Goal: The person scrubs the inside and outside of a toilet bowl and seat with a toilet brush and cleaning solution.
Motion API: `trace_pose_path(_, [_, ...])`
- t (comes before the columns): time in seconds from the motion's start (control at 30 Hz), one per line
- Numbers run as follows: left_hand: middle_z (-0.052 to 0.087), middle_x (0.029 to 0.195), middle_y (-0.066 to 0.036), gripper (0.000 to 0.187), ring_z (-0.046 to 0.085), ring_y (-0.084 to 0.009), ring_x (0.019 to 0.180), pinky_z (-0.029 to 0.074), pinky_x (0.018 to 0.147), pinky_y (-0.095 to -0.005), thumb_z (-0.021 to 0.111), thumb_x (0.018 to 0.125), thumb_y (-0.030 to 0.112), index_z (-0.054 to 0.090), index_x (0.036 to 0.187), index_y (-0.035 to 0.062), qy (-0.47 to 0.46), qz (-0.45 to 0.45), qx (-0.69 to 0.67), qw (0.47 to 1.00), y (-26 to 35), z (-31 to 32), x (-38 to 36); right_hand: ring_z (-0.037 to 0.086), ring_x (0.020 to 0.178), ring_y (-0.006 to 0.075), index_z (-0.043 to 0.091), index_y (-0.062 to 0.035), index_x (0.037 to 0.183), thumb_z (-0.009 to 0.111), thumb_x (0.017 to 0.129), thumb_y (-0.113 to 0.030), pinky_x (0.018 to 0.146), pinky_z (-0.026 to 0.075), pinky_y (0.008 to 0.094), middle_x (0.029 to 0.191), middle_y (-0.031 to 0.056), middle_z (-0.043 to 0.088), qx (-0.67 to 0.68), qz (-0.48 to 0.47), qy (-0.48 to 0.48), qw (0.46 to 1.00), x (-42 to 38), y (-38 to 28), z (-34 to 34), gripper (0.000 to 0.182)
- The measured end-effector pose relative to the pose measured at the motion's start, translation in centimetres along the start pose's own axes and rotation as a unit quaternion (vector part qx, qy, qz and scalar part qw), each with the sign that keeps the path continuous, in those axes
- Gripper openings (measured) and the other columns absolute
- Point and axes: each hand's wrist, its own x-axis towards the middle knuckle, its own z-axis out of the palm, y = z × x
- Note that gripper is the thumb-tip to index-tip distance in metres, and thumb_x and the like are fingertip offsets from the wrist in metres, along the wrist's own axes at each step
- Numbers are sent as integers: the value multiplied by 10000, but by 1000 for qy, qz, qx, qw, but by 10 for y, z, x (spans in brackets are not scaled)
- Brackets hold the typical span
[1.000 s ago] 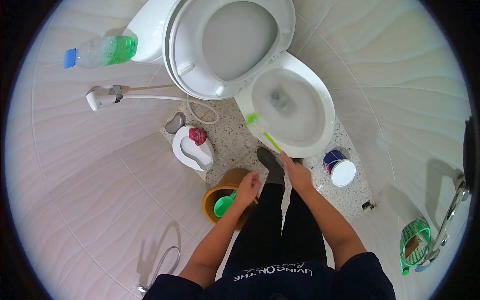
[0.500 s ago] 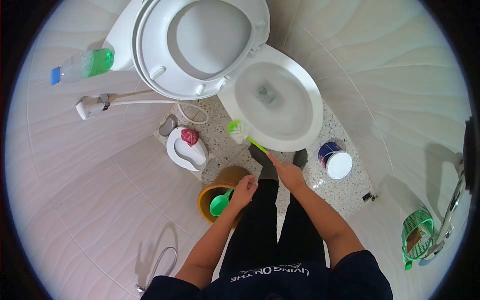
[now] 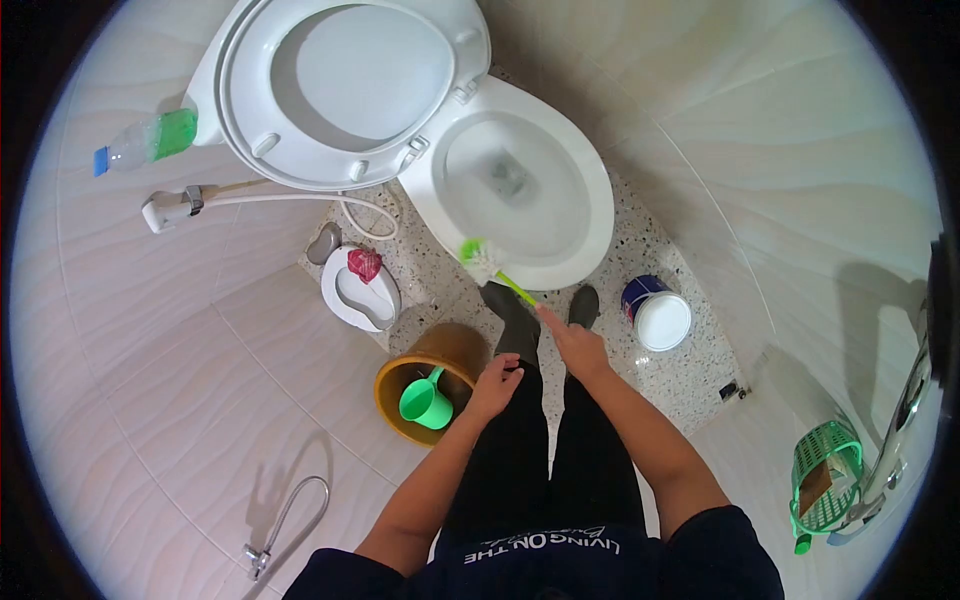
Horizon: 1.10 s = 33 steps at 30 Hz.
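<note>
My right hand is closed round the handle of a green toilet brush. The brush's white and green bristles are over the front left rim of the toilet bowl, whose seat and lid are raised. My left hand hangs near my thigh, above the right side of a brown bucket; its fingers are bent together, and nothing can be made out in them. Inside the bucket lies a green dipper.
A paint pail stands right of my feet. On the left are a white bedpan with a red cloth, a bidet sprayer and a bottle of green liquid. A green basket hangs at right.
The view has shifted, so the toilet and bucket appear further left. The brush head now overlaps the toilet's rim. My left hand has turned slightly, and more of the dipper shows.
</note>
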Motion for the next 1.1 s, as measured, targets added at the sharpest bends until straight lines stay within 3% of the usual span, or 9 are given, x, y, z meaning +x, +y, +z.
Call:
trace_pose_path(0.2, [590, 1028, -135, 308, 581, -206, 898, 463, 786, -307, 580, 845, 133, 511, 1114, 0, 10, 20, 10, 1000, 4, 14, 1, 585, 550, 331, 263, -357, 1380, 440, 888, -168, 511, 474, 440, 640, 152, 558, -53, 86, -75, 992, -80, 66, -23, 556])
trace_pose_path(0.3, [592, 1023, -117, 313, 574, -189, 886, 454, 799, -302, 576, 853, 136, 503, 1128, 7, 13, 13, 13, 1000, 7, 21, 3, 562, 526, 334, 335, -312, 1364, 498, 879, -170, 495, 448, 444, 603, 143, 552, -66, 114, -28, 991, -106, 96, -41, 531])
trace_pose_path(0.37, [591, 1025, -119, 314, 575, -191, 893, 454, 802, -302, 575, 854, 137, 503, 1130, 6, 18, 13, 15, 1000, 12, 23, 2, 573, 538, 330, 315, -318, 1373, 416, 921, -195, 506, 453, 455, 584, 165, 539, 13, 154, 54, 986, -106, 96, -54, 479])
trace_pose_path(0.57, [578, 1060, -153, 325, 582, -218, 903, 470, 792, -319, 581, 842, 142, 506, 1123, -3, -8, 4, 5, 1000, 11, 38, 5, 551, 506, 340, 366, -319, 1346, 480, 900, -187, 482, 434, 459, 560, 159, 529, 46, 112, 33, 992, -88, 66, -28, 479])
trace_pose_path(0.73, [579, 1058, -143, 336, 590, -203, 857, 469, 784, -317, 579, 846, 163, 506, 1134, 5, 1, 38, 20, 999, 9, 40, 10, 557, 516, 356, 315, -344, 1365, 488, 902, -217, 478, 429, 458, 558, 159, 541, 84, 157, 165, 970, -23, 83, -40, 509])
trace_pose_path(0.83, [576, 1064, -151, 333, 593, -202, 837, 469, 783, -314, 582, 844, 164, 510, 1128, 6, -4, 16, 22, 1000, 11, 40, 13, 559, 522, 364, 303, -349, 1370, 481, 906, -222, 478, 425, 458, 564, 165, 546, 105, 122, 182, 970, -49, 74, -27, 513])
trace_pose_path(0.9, [566, 1067, -154, 333, 593, -205, 828, 471, 776, -317, 584, 842, 165, 511, 1124, 5, -5, 21, 23, 1000, 13, 43, 13, 556, 519, 365, 295, -334, 1378, 470, 910, -214, 481, 425, 460, 567, 171, 545, 73, 161, 67, 982, -91, 68, -6, 514])
trace_pose_path(1.03, [537, 1064, -159, 336, 587, -216, 801, 479, 744, -321, 595, 828, 151, 513, 1115, -3, 12, 42, 55, 998, 25, 42, 11, 553, 517, 364, 307, -301, 1379, 462, 913, -217, 483, 429, 461, 570, 182, 541, 103, 160, 37, 981, -93, 65, -12, 498])
trace_pose_path(1.1, [526, 1066, -161, 336, 584, -221, 799, 481, 735, -318, 600, 822, 138, 512, 1112, -7, 31, 66, 56, 996, 20, 42, 11, 550, 507, 353, 329, -270, 1375, 461, 914, -214, 478, 429, 450, 578, 189, 545, 114, 128, 148, 974, -46, 74, -24, 482])
